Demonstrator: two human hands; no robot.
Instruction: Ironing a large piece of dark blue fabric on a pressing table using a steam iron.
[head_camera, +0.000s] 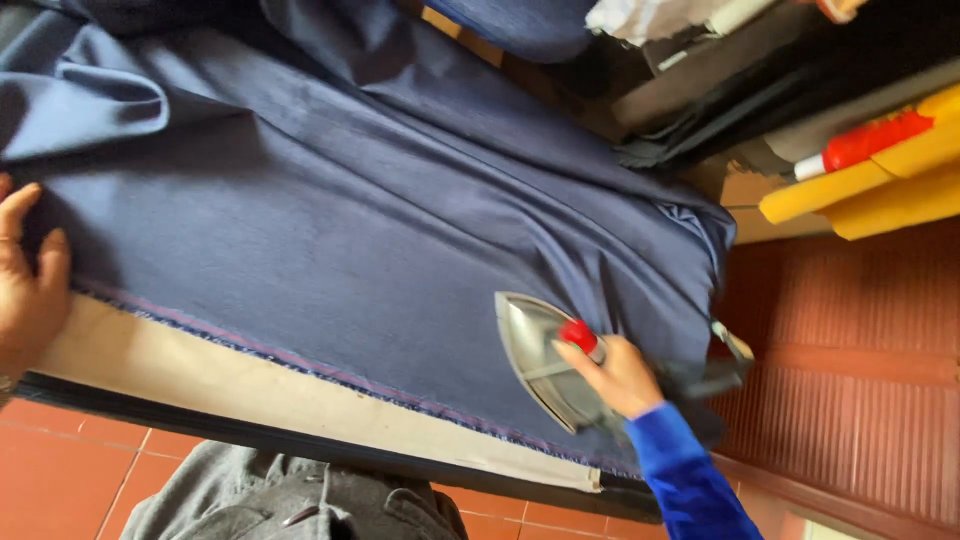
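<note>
A wide dark blue cloth (330, 210) lies spread over a padded ironing board (210, 375) with a beige cover. My right hand (618, 375), in a bright blue sleeve, grips the handle of a silver iron (535, 350) with a red knob; the iron stands on the cloth near its right end, tip pointing left. My left hand (28, 275) rests flat on the cloth's left edge, fingers spread, holding the fabric down. The cloth's near hem shows a frayed edge with a thin purple line.
Yellow boxes (870, 180) and a red-and-white tube (865, 145) sit on a cluttered surface at the upper right, beside dark folded fabric (700, 120). Red floor tiles (70, 470) lie below the board. My grey trousers (290, 495) show at the bottom.
</note>
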